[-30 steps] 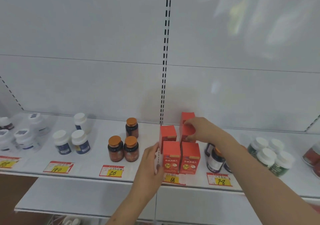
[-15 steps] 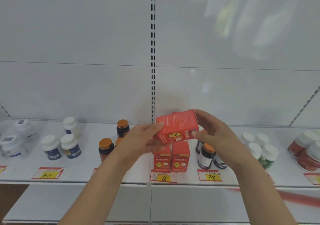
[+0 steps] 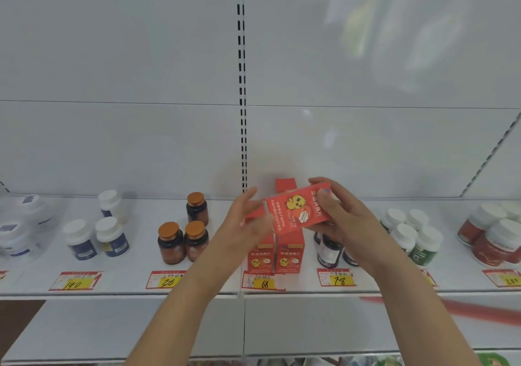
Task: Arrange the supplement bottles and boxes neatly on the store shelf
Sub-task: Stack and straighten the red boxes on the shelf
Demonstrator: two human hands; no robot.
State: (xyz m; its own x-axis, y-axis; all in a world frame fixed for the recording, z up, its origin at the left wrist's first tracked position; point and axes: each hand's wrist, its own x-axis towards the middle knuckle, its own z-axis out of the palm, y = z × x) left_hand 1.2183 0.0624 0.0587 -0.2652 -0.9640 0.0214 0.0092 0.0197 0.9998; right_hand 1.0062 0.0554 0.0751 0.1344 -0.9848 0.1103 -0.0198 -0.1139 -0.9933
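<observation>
Shelf layout as I see it from the head camera.

On the shelf point(image 3: 135, 281) I count, left to right: a far-left jar cluster point(image 3: 19, 230), three capped bottles point(image 3: 98, 233), three dark bottles point(image 3: 183, 239) (one behind, two near), then boxes point(image 3: 275, 258) at centre. A held box point(image 3: 298, 213) sits above those, tilted, between my left hand point(image 3: 248, 224) and right hand point(image 3: 346, 219). Right of the boxes stand small bottles point(image 3: 329, 253), then four bottles point(image 3: 414, 233), then jars point(image 3: 493, 239). Price tags point(image 3: 263, 281) line the near edge.
</observation>
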